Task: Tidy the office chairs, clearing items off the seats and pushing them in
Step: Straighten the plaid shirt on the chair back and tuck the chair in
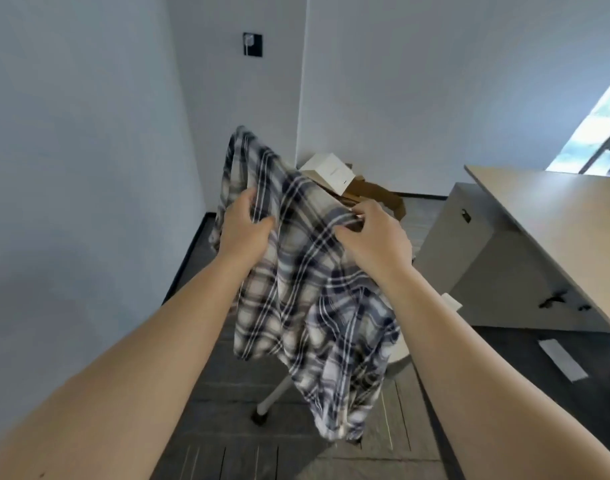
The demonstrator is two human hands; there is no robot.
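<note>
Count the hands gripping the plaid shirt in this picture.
2. The left hand grips the plaid shirt near its upper left; the right hand pinches it at upper right.

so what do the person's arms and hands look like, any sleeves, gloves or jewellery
Both arms are bare right up to the bottom edge of the picture, with no sleeve showing. The left hand and the right hand wear no gloves, and no watch, bracelet or ring can be seen on the wrists or fingers. The nails are too small to judge.
</note>
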